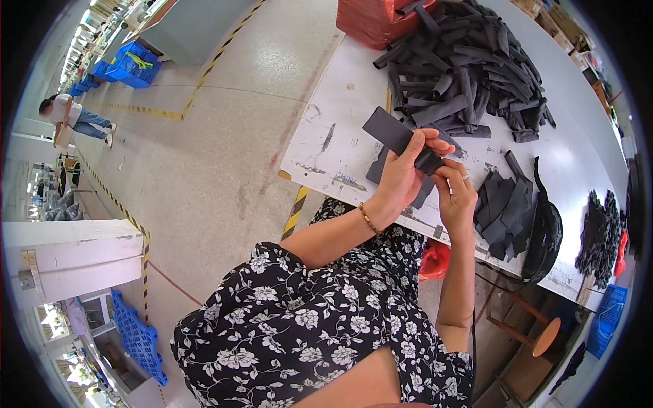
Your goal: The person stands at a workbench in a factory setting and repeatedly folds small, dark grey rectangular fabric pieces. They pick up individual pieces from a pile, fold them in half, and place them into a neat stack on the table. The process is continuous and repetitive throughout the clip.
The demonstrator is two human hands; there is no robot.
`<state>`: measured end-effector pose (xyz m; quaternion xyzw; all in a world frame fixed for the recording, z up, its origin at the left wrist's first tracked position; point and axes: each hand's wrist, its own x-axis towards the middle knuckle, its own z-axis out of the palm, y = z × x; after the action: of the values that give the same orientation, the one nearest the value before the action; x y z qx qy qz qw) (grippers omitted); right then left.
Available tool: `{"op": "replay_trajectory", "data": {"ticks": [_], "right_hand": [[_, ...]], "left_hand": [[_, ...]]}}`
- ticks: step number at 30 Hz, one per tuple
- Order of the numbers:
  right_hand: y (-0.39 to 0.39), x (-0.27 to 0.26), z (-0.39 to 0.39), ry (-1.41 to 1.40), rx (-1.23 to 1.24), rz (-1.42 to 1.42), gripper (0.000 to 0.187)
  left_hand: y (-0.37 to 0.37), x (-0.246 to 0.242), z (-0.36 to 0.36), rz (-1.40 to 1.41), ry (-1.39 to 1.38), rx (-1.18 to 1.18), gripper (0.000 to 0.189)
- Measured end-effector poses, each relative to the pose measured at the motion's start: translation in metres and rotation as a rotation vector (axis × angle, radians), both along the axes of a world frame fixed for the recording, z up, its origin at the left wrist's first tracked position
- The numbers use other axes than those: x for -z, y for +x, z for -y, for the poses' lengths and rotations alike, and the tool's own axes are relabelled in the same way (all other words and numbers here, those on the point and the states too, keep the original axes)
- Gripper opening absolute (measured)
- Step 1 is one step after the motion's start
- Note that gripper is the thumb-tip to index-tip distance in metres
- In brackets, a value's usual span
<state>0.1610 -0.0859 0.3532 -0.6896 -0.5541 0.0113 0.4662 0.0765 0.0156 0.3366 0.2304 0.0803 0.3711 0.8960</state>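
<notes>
Between both hands is a dark grey fabric strip (387,130), its flat end sticking out up and to the left. My left hand (408,168) grips it, thumb on top. With bent fingertips, my right hand (454,186) pinches the folded, bunched end (428,161). Under the hands, more flat dark pieces (376,166) lie at the edge of the white table (316,137). Beyond them rises a large heap of dark fabric tubes (459,66). Right of my right hand lies a loose stack of flat dark strips (502,211).
A black pouch (543,242) lies beside the flat strips. A red plastic bag (372,23) stands at the table's far left corner. Farther right is another dark heap (597,237). A wooden stool (546,336) is below the table. Across the floor a person (76,117) carries something.
</notes>
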Motion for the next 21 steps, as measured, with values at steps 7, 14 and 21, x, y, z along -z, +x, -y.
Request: {"op": "replay_trajectory", "data": {"ticks": [7, 14, 21], "right_hand": [[-0.008, 0.004, -0.007, 0.018, 0.030, -0.506, 0.017], [-0.010, 0.018, 0.005, 0.316, 0.325, -1.005, 0.021], [-0.013, 0.006, -0.003, 0.305, 0.232, -0.523, 0.010]], "left_hand": [[0.005, 0.001, -0.006, -0.052, 0.007, -0.021, 0.037], [-0.003, -0.002, -0.026, 0.050, 0.215, -0.059, 0.042], [-0.020, 0.012, -0.041, 0.054, 0.246, 0.000, 0.037]]}}
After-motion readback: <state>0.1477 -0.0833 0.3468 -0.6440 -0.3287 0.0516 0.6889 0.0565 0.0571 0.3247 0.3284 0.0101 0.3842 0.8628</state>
